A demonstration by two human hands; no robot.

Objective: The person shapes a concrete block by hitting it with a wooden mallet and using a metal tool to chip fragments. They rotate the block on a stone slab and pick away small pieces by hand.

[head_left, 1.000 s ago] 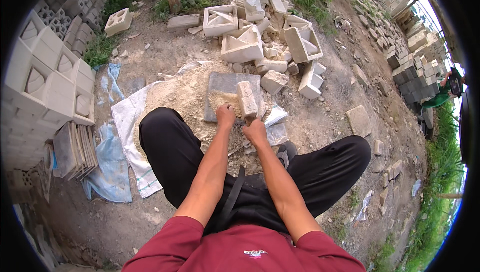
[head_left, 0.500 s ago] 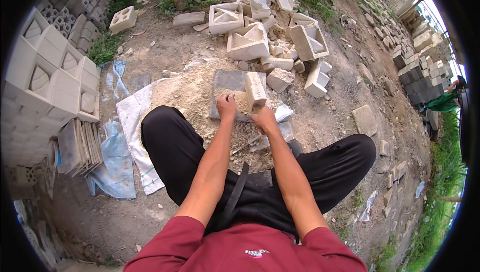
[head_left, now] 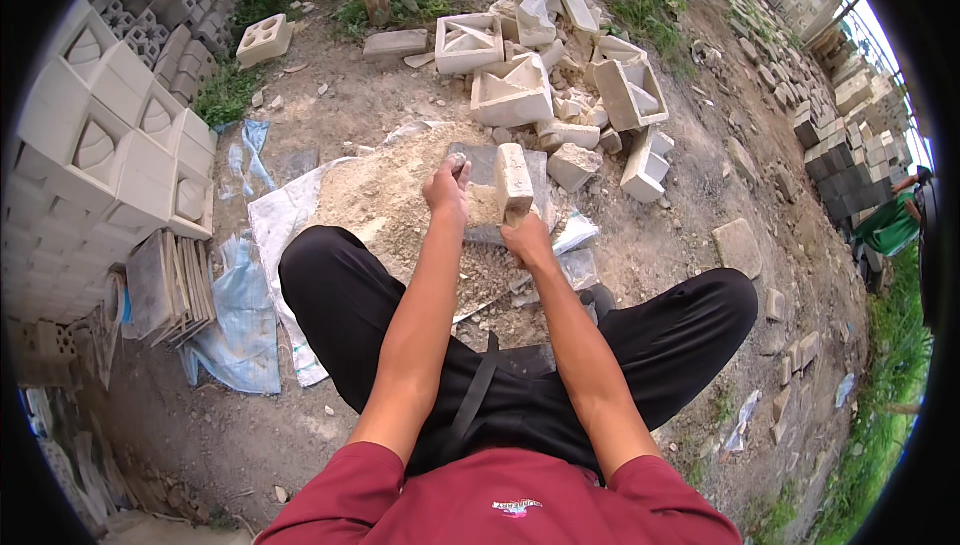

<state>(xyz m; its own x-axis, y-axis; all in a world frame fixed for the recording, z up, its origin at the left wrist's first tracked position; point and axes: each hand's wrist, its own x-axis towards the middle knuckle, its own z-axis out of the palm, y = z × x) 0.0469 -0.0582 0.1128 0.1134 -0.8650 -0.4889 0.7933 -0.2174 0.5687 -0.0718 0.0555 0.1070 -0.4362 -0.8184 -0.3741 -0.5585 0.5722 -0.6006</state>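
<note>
Left of frame: tall stack of pale blocks [head_left: 135,150] with recessed faces, the largest item noted. Upper centre: rubble heap [head_left: 512,95] of broken, pale, box-like pieces, some lying tilted. Lower centre: a person seated with knees spread, in black trousers [head_left: 345,290] and a dark red shirt [head_left: 440,495]. Right edge: a second person, green garment [head_left: 888,227] visible, otherwise partly cut off.

Centre: mound of pale powder [head_left: 370,185], spread over a white sheet [head_left: 275,213]. Blue sheet [head_left: 243,345] lay crumpled at lower left, beside thin slabs [head_left: 160,290] leaning together. Dark grey slab [head_left: 483,163] lay flat at centre, pale powder on part of it; the mound met its left side.

Pale oblong block [head_left: 514,180] was at centre, above the grey slab's right half; whether they touched, could not tell. Right hand [head_left: 527,242] was closed firmly at the block's near end; exact grip partly hidden. Left hand [head_left: 447,192] was raised near the slab's left edge, fingers curled in, closed on a small greyish piece [head_left: 458,161] at the tips, too small to identify.
</note>
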